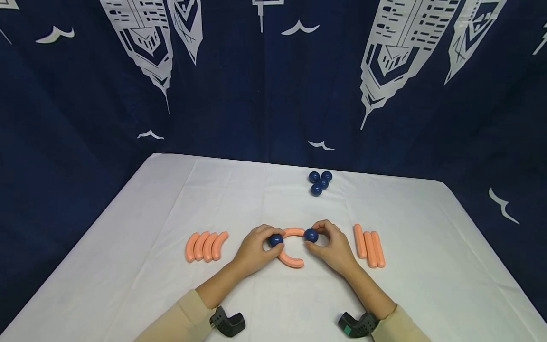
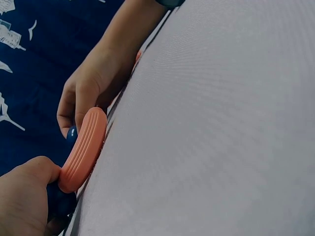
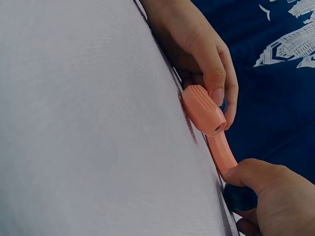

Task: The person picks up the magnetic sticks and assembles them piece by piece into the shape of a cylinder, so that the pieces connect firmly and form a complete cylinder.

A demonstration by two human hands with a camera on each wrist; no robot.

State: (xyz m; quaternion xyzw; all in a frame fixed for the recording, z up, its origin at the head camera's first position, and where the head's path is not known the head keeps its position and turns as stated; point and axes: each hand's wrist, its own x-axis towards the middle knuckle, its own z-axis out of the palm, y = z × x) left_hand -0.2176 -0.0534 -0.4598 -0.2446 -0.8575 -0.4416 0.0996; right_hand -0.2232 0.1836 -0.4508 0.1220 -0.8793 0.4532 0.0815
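Over the middle of the table, my left hand pinches a dark blue ball between thumb and fingers. Another blue ball is gripped by my right hand in the same way. An orange curved rod spans from one ball to the other, on the far side. From the left ball a second curved rod bends toward me and right; its right end is free, with a small hole in the end face in the right wrist view. Fingers partly cover both balls, so the joints are not fully visible.
Several curved orange rods lie side by side at the left. Three straight orange rods are at the right. Several blue balls sit clustered near the back edge of the white-covered table. Behind hangs a navy curtain.
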